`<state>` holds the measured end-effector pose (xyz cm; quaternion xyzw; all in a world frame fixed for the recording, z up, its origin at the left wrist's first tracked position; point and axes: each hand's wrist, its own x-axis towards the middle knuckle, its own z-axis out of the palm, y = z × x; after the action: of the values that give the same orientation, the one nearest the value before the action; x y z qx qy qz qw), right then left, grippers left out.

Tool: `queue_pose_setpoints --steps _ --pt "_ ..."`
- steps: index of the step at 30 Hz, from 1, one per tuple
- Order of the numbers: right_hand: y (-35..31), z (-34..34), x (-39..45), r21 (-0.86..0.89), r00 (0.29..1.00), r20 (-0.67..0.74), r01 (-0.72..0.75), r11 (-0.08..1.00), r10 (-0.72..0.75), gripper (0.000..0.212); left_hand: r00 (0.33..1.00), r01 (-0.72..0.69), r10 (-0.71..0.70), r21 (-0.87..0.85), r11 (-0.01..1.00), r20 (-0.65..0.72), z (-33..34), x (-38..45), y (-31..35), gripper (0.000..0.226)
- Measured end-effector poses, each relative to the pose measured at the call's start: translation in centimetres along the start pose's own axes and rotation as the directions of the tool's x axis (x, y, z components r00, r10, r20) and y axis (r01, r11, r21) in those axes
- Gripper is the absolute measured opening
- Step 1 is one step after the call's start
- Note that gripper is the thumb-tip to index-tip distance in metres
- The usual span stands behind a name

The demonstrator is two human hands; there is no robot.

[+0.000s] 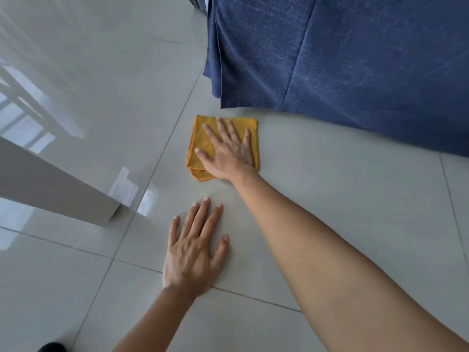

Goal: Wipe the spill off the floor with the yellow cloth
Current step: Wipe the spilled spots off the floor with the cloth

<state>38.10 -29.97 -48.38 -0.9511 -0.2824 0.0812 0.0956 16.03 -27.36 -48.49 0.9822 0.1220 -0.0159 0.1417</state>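
2 bare hands are down on the pale tiled floor (330,199). The right hand (228,151) lies flat on top of the yellow cloth (200,143), palm down, its fingers (223,128) straight and fanned apart, grasping nothing. The 4 fingertips point toward the far edge of the cloth and stop just short of it, while the thumb (203,156) angles out to the left across the cloth's middle. The heel of the palm covers the near right corner, so the cloth shows mostly to the left of the hand and in a narrow strip past the little finger.

The cloth is folded into a rough square; a second layer peeks out at its near left corner. It lies flat on the tile, just in front of the hem of a dark blue curtain (355,59) that hangs down to the floor, close to it but not touching.

The left hand (193,252) is planted on bare tile nearer to the person, apart from the cloth, its fingers also splayed and flat, thumb out to the right. A white furniture leg (50,184) stands on the floor to the left, well apart from the cloth. I cannot make out any spill on the glossy tiles.
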Motion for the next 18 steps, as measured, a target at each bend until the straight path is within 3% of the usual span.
queue_pose_setpoints --steps 3,6,18 --pt "0.6 0.2 -0.8 -0.059 0.985 0.043 0.167 0.984 -0.165 0.07 1.0 0.0 0.0 -0.003 1.0 0.002 -0.1 0.0 0.0 0.061" --pt "2.5 0.0 -2.0 -0.07 0.975 0.051 0.218 0.973 -0.215 0.069 1.0 -0.005 0.005 0.003 1.0 0.0 -0.1 0.0 0.0 0.062" --pt "16.1 -2.4 -9.3 -0.023 0.99 -0.063 -0.128 0.992 0.126 0.068 1.0 -0.001 0.001 0.014 1.0 -0.014 0.1 -0.2 0.2 0.063"
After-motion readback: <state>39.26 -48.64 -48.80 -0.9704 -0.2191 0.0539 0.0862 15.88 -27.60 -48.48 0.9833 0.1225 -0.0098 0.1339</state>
